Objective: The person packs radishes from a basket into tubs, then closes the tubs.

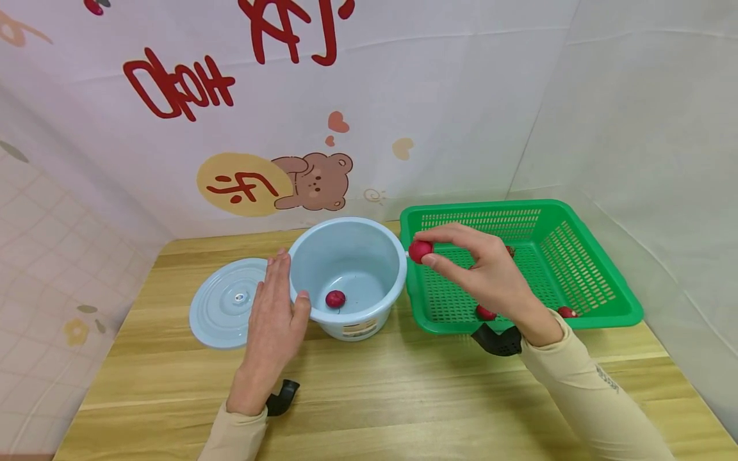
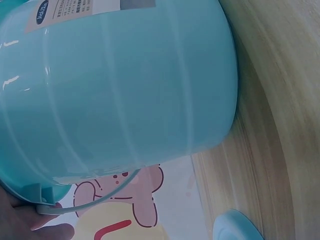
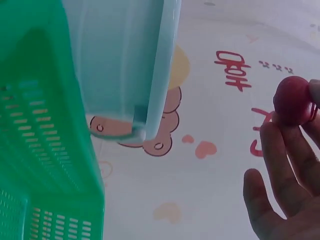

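My right hand (image 1: 490, 272) pinches a round red radish (image 1: 421, 251) between thumb and fingers, just past the right rim of a light-blue bucket (image 1: 357, 328) and above the left side of a green basket (image 1: 608, 320). The right wrist view shows this radish (image 3: 292, 101) at the fingertips. My left hand (image 1: 277, 320) lies against the bucket's left rim, fingers straight and thumb over the edge. One radish (image 1: 335, 299) lies on the bucket floor. More radishes, including one (image 1: 567, 312) at the near edge, lie in the basket, partly hidden by my right hand.
A round blue lid (image 1: 221, 314) lies on the wooden table (image 1: 369, 397), left of the bucket. The basket stands close to the bucket's right side. Behind them rises a printed wall covering (image 1: 461, 115). The bucket's handle (image 2: 95, 204) hangs on its far side.
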`<state>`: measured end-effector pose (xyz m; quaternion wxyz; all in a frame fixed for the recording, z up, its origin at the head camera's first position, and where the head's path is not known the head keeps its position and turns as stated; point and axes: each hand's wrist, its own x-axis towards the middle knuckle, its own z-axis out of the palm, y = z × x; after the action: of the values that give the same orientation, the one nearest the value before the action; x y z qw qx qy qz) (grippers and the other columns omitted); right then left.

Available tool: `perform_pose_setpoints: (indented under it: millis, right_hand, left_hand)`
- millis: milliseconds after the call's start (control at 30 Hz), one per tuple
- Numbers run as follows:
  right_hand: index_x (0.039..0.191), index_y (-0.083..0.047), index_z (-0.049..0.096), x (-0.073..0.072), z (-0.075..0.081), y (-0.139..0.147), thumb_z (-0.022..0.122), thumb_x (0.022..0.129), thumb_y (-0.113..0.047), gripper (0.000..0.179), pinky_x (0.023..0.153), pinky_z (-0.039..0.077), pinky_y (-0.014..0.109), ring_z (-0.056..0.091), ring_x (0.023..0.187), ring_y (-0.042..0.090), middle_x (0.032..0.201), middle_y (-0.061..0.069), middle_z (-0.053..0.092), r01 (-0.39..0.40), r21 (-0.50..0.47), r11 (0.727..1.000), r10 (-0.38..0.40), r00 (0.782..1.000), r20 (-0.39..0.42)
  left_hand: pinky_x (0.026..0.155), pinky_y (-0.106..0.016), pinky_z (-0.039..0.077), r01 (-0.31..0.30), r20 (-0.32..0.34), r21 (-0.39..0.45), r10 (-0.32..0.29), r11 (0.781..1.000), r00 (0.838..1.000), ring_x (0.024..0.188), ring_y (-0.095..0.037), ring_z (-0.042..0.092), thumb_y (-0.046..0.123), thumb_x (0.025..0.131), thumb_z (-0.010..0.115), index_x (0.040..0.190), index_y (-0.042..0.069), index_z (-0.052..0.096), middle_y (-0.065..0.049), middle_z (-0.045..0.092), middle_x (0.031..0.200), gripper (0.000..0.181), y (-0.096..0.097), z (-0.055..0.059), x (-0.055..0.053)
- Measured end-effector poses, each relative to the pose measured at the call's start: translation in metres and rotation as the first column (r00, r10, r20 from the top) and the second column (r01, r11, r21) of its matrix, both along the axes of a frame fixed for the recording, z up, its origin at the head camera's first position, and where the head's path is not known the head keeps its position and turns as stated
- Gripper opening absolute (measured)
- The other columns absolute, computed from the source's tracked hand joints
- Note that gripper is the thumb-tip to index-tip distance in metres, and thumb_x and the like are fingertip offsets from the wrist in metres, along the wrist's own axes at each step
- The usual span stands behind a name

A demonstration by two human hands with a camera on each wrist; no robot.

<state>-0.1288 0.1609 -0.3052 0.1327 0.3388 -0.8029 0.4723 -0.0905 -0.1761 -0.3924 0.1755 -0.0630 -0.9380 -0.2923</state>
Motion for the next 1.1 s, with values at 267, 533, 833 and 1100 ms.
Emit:
perform_pose_setpoints:
  millis: [267,533,833,1100]
  right_hand:
    - [0.126,-0.011,0.073,0.002,-0.007,-0.022,0.078,0.087,0.005,0.042,0.102,0.052,0.029,0.064,0.119,0.016,0.121,-0.001,0.072,-0.052,-0.073,0.996,0.049,0.998,-0.031]
    - [0.123,-0.007,0.074,0.003,-0.018,-0.044,0.079,0.085,0.006,0.042,0.097,0.056,0.038,0.066,0.115,0.019,0.118,0.002,0.073,-0.084,-0.107,0.991,0.075,0.993,-0.089]
    - [0.120,-0.007,0.074,0.003,-0.035,-0.064,0.080,0.087,-0.002,0.034,0.091,0.056,0.028,0.068,0.108,0.017,0.115,0.003,0.073,-0.050,-0.108,0.993,0.032,0.987,-0.161]
    - [0.120,-0.008,0.075,0.002,-0.046,-0.076,0.081,0.088,-0.010,0.032,0.097,0.055,0.038,0.066,0.114,0.019,0.119,0.003,0.073,0.027,-0.008,1.000,-0.028,0.976,-0.217]
  left_hand:
    - [0.119,-0.068,0.023,0.004,-0.005,0.005,-0.004,1.000,1.000,0.158,-0.032,0.019,0.027,0.102,0.046,0.163,0.004,0.028,-0.010,0.025,0.170,0.068,0.000,-0.001,0.000]
    - [0.120,-0.068,0.021,0.002,-0.001,0.004,-0.002,1.000,1.000,0.158,-0.032,0.019,0.026,0.102,0.046,0.163,0.003,0.027,-0.010,0.025,0.170,0.068,0.000,0.000,0.000]
    - [0.121,-0.067,0.021,0.005,0.000,0.009,-0.005,1.000,1.000,0.157,-0.034,0.020,0.026,0.102,0.046,0.163,0.003,0.026,-0.011,0.025,0.170,0.069,0.000,-0.001,0.000]
    - [0.120,-0.068,0.022,0.008,-0.017,0.006,-0.008,1.000,1.000,0.157,-0.035,0.021,0.026,0.102,0.046,0.162,0.001,0.028,-0.013,0.028,0.169,0.067,0.000,-0.002,0.000]
